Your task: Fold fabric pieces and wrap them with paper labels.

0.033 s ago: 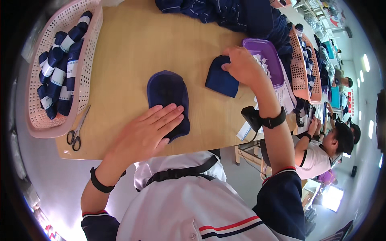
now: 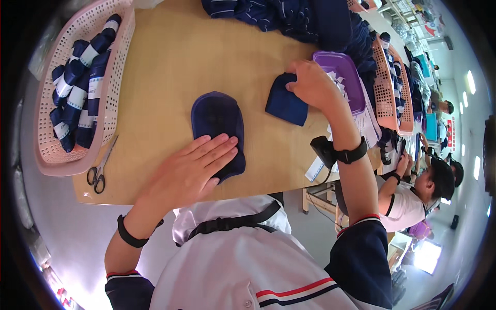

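Note:
My left hand [image 2: 191, 173] lies flat, fingers spread, on the near end of a dark navy fabric piece [image 2: 216, 121] spread flat on the wooden table [image 2: 165, 57]. My right hand [image 2: 310, 85] pinches the upper edge of a smaller folded navy fabric piece [image 2: 283, 105] that rests on the table to the right. Both wrists wear black bands. A black device hangs at the table edge below my right wrist.
A pink mesh basket [image 2: 46, 150] at the left holds rolled navy items with white bands. Scissors [image 2: 97, 174] lie near the front left corner. A purple tray [image 2: 345, 77], a navy fabric pile [image 2: 289, 18] and another pink basket [image 2: 383, 88] sit right. A seated person [image 2: 413, 194] works nearby.

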### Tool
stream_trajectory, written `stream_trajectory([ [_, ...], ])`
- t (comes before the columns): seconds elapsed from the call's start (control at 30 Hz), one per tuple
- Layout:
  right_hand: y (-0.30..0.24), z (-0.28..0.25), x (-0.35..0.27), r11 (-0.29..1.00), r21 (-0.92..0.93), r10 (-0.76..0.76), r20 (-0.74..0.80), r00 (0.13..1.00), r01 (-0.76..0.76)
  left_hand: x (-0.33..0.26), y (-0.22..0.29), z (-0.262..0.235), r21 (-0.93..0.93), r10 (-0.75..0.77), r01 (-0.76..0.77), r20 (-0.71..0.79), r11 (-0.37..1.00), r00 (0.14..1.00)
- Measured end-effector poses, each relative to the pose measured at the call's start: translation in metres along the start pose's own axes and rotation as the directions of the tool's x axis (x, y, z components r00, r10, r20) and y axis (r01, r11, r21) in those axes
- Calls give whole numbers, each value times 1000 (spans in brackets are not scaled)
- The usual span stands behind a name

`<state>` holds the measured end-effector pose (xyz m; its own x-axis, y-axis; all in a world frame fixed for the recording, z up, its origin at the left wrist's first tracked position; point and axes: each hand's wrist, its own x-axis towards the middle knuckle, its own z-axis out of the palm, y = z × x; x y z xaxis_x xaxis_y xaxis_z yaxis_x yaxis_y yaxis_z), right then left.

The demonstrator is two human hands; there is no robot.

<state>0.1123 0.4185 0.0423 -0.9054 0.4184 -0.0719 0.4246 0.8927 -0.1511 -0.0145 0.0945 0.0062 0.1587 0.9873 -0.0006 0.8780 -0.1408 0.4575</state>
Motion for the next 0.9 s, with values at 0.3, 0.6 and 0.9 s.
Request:
stream_trajectory([
  [0.3, -6, -25, 6, 944, 315, 21, 241, 970, -98, -6, -1, 2, -20, 2, -3, -36, 1000, 999],
  [0.6, -76, -76, -12, 464, 883, -327, 238, 915, -64, -6, -6, 5, -7, 4, -4, -15, 1000, 1000],
  [0.9, -107, 27, 20, 580, 812, -253, 251, 934, -61, -5, -2, 5, -47, -39, 33, -138, 998, 990],
])
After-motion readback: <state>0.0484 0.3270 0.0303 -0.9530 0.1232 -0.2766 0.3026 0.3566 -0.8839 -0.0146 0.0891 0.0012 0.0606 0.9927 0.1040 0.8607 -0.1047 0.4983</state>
